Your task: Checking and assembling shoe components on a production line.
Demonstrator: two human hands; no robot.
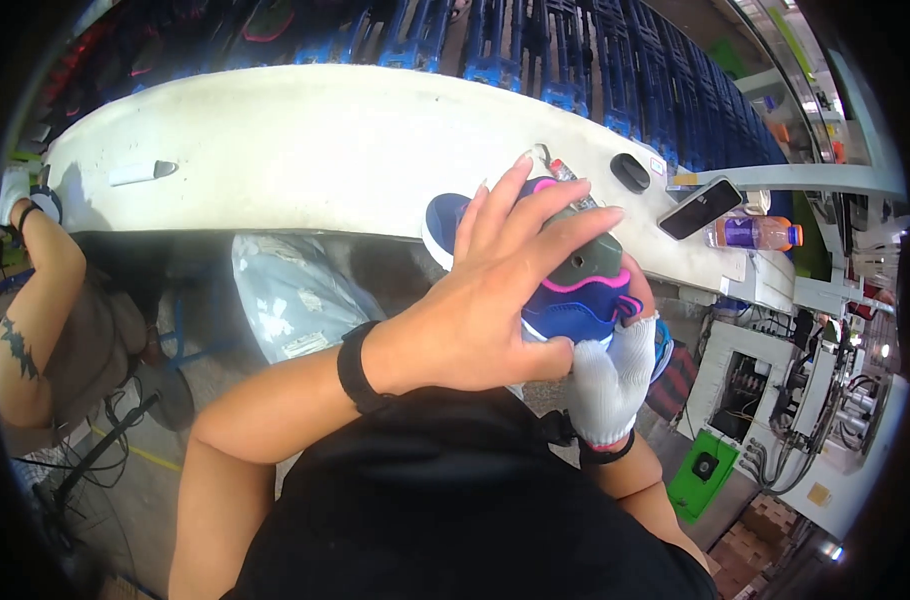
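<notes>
Left hand covers most of the blue and pink shoe; only the toe end, a strip of side and the sole edge show. Green block inside the shoe is half under the fingers, shape unclear. Right hand in a white glove sits under the shoe, fingertips hidden, grip can't be judged. Small tube behind the fingertips is mostly hidden, too small to tell what it is. Co-worker's arm at left is cut by the rim, hand blurred. Tabletop right end runs behind the shoe. Blue racks beyond are blurred, contents unreadable. Machinery at lower right is distorted near the rim.
</notes>
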